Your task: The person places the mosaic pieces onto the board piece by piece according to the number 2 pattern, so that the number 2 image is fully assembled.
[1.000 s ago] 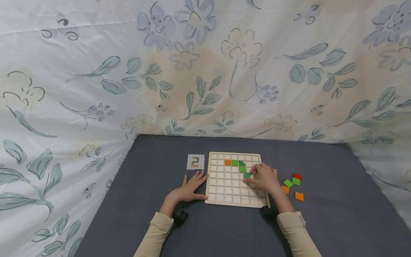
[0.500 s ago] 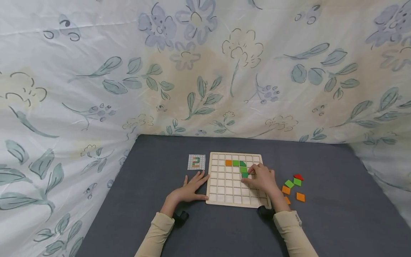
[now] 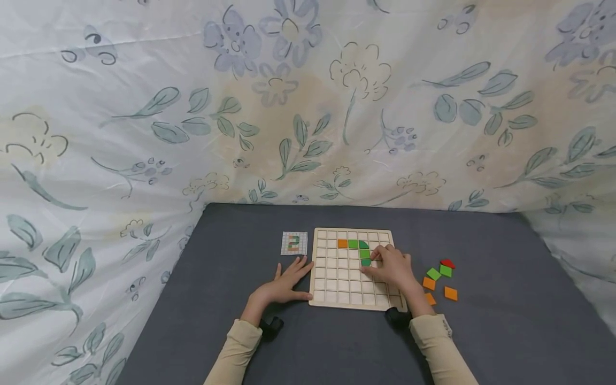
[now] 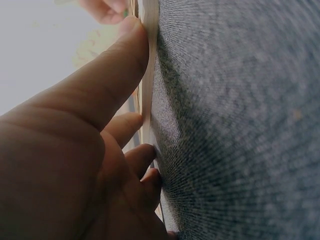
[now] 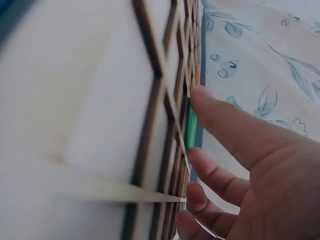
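A wooden grid board (image 3: 332, 272) lies on the table. My left hand (image 3: 281, 283) rests against its left edge with fingers spread; in the left wrist view the thumb (image 4: 131, 45) touches the rim. Over the board's right half, my right hand (image 3: 392, 267) holds a dark green tile (image 3: 366, 262) between thumb and fingertips, at the cell just below a light green tile (image 3: 364, 253). Above that sit a dark green piece with a rounded corner (image 3: 363, 244), another light green tile (image 3: 353, 244) and an orange tile (image 3: 342, 244). The right fingertips partly hide the held tile.
A small pattern card (image 3: 294, 243) lies left of the board. To the right are loose pieces: a red piece (image 3: 447, 263), light green tiles (image 3: 445, 271) and orange tiles (image 3: 451, 293), one partly behind the right forearm. A floral cloth (image 3: 308, 107) hangs behind the table.
My right hand has moved slightly left, bringing the dark green tile into line under the light green one. Another orange tile now shows beside the right forearm. The left hand has stayed put.
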Motion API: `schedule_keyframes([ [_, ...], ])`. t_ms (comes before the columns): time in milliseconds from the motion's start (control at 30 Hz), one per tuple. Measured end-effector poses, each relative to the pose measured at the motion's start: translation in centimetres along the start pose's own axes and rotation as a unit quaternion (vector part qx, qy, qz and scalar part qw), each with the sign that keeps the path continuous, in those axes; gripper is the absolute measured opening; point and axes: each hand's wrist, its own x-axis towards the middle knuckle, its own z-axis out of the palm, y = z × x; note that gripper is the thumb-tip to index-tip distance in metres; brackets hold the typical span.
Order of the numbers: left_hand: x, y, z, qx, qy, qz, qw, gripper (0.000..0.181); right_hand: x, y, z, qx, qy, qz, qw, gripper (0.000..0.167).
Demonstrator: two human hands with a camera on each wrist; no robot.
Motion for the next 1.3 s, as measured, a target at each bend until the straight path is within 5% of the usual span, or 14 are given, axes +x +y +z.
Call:
schedule_keyframes([
  [500, 0.07, 0.11, -0.03, -0.007, 0.000, 0.005, 1.0000, 0.080, -0.05, 0.65, -0.12, 0.004, 0.007, -0.020, 0.9998, 0.018],
  [1300, 0.06, -0.09, 0.02, -0.006, 0.000, 0.006, 1.0000, 0.080, -0.62, 1.00, -1.01, 0.012, 0.009, -0.015, 0.9998, 0.017],
])
